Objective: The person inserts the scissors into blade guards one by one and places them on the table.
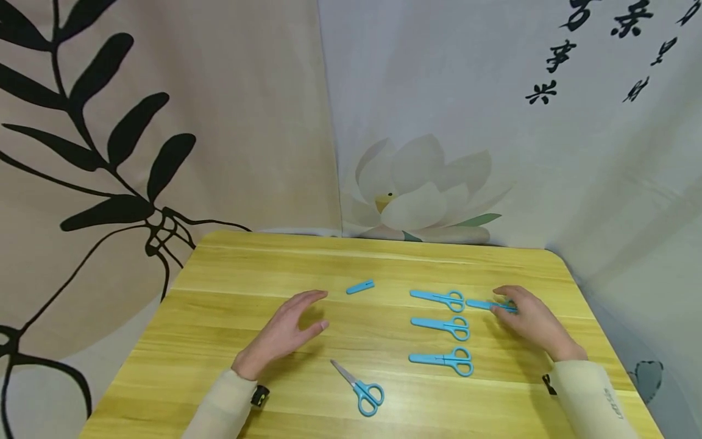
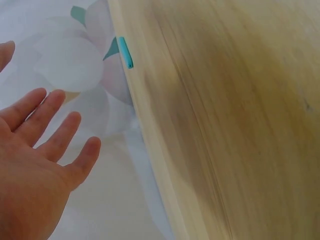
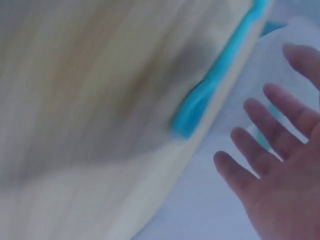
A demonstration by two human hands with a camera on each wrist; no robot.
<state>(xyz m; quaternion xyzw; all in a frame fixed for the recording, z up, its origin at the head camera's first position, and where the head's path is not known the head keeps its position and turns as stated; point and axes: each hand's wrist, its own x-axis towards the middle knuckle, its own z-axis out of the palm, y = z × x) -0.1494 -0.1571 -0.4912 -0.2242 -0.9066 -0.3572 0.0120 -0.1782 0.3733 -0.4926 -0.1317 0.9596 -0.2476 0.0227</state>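
Observation:
My right hand (image 1: 532, 314) is over the handle end of a pair of blue sheathed scissors (image 1: 479, 304), partly hiding it. In the right wrist view the fingers (image 3: 267, 120) are spread and apart from the blurred blue shape (image 3: 215, 75) on the table. My left hand (image 1: 282, 329) hovers over the table with relaxed, parted fingers and holds nothing. Ahead of it lies a loose blue blade cover (image 1: 360, 286). Nearer me lies a pair of blue-handled scissors (image 1: 364, 393) with its metal blades bare, pointing up and left.
Left of my right hand, three more sheathed scissors form a column: top (image 1: 436, 296), middle (image 1: 439, 325) and bottom (image 1: 439, 360), handles to the right. The wooden table (image 1: 247, 262) ends at a printed curtain (image 1: 263, 122) behind it.

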